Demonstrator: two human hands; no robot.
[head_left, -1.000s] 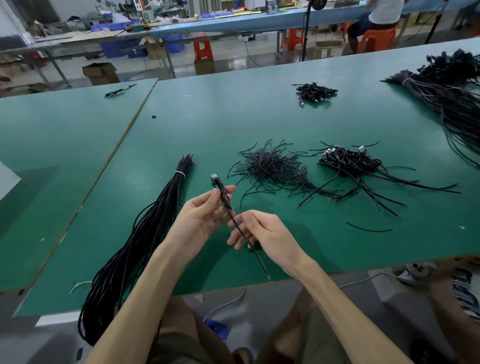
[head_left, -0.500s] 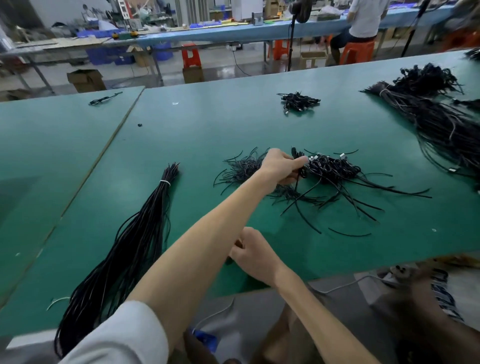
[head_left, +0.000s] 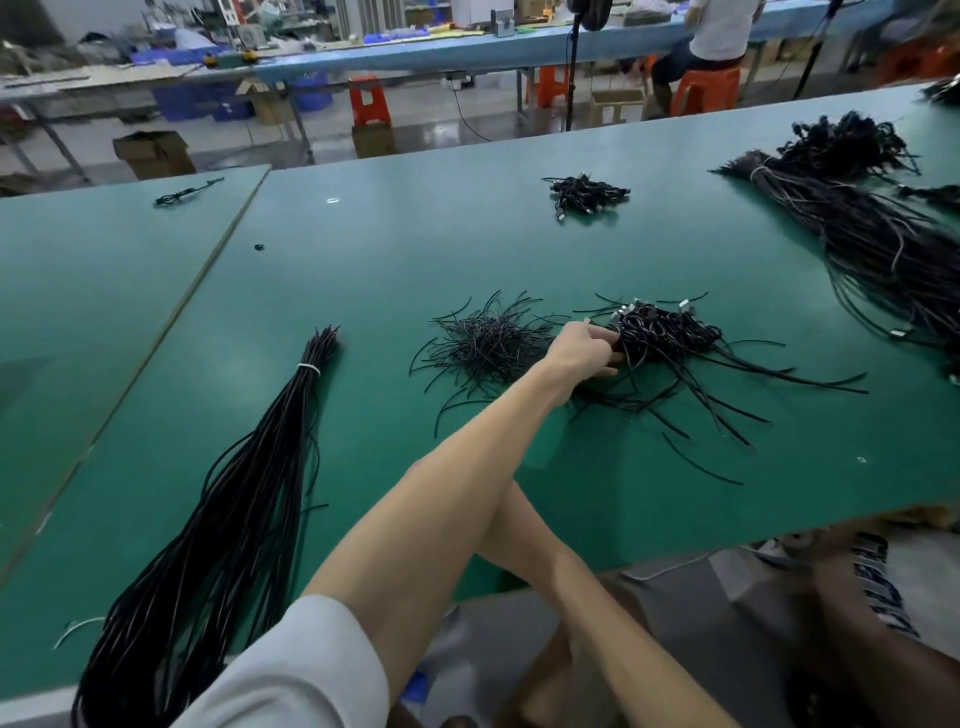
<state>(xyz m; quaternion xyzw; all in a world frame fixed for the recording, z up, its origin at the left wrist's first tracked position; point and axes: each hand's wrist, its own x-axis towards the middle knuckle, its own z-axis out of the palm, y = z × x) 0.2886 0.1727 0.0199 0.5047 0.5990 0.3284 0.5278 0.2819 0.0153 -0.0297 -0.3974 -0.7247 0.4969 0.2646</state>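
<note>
Left hand (head_left: 586, 347) reaches across the green counter (head_left: 395, 249), fingers loosely extended and gripping nothing, touching the left edge of the pile of short black connector cables (head_left: 670, 338) at centre right. Right hand lies hidden under the left forearm; its grip cannot be told

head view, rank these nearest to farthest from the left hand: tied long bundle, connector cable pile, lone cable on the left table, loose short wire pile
1. connector cable pile, right at the left hand, on its right.
2. loose short wire pile, just left of the hand.
3. tied long bundle, farther left.
4. lone cable, far back on the left table.
</note>
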